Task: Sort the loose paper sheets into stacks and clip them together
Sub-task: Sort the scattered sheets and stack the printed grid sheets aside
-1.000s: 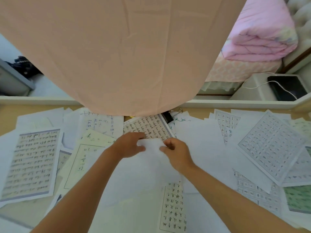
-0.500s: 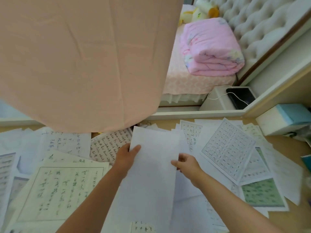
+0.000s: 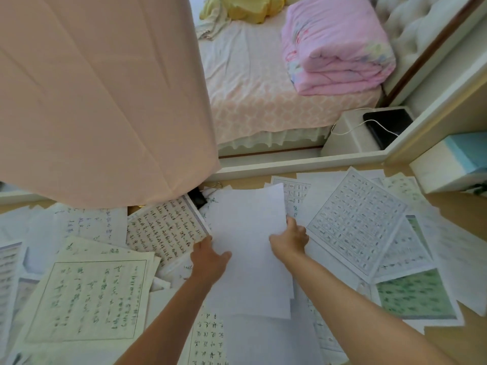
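hands have spread apart since a second ago: they were bunched together over the pile, now one sits on each side edge of a blank sheet (image 3: 247, 248). half a second ago they already held it this way. camera has also swung, so more of the bed (image 3: 250, 88) shows.

head view:
- blank sheet is held over the middle of the counter (image 3: 469, 209), long edge running away from the person, above the loose sheets (image 3: 448, 246) that cover most of the wood.
- left hand (image 3: 208, 259): at the sheet's left edge, thumb on top, fingers hidden under the paper. grip is pinching the blank sheet.
- right hand (image 3: 290, 241): at the right edge, fingers curled onto it, one finger lying along the edge. grip is pinching the blank sheet too.
- handwritten sheet (image 3: 166, 227) lies just left of the blank sheet, tilted. large calligraphy sheet (image 3: 87, 299) sits further left and nearer.
- grid sheet (image 3: 355, 227) lies just right of the right hand, tilted, overlapping a green sheet (image 3: 416, 293) nearer the person.
- black clip (image 3: 197, 197) is on the counter at the far edge, between the handwritten sheet and the blank sheet's far left corner, partly under the curtain (image 3: 100, 101).
- curtain hangs over the left far half of the counter.
- pink quilt (image 3: 334, 46) is folded on the bed beyond the counter. white box (image 3: 353, 138) with a black top and a cable stands beside the bed.
- blue-topped block (image 3: 453, 162) rests at the counter's far right.
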{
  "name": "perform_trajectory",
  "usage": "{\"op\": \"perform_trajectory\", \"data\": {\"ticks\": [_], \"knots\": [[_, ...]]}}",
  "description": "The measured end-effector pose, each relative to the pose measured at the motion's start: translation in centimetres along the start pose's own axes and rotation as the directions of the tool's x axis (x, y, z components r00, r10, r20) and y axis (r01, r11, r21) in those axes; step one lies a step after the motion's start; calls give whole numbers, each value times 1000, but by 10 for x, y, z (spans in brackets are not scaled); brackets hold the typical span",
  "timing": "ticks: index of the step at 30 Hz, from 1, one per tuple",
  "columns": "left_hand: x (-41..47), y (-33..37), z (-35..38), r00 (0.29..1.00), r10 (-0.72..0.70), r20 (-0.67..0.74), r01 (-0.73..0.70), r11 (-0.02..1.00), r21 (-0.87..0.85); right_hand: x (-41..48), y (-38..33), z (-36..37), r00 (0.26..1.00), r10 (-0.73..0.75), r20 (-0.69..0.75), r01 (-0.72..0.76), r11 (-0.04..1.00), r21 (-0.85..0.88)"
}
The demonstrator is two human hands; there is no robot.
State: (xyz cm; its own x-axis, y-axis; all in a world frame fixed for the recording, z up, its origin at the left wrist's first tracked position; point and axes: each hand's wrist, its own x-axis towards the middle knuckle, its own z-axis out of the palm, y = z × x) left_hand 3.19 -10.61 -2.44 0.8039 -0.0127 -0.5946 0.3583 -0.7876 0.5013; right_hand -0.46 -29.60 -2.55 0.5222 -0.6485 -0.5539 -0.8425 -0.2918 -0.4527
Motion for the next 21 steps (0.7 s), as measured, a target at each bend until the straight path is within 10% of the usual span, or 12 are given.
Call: {"op": "perform_trajectory", "data": {"ticks": [8, 15, 21], "knots": [[9, -7, -6, 991, -70, 112, 107, 920, -378, -5, 8, 6, 989, 22, 149, -48, 984, 172], [9, -11, -11, 974, 187, 127, -181, 982, -59, -18, 45, -46, 997, 29, -68, -1, 923, 385], [11, 53, 23, 896, 415, 161, -424, 905, 27, -2, 103, -123, 905, 329, -270, -127, 814, 566]]}}
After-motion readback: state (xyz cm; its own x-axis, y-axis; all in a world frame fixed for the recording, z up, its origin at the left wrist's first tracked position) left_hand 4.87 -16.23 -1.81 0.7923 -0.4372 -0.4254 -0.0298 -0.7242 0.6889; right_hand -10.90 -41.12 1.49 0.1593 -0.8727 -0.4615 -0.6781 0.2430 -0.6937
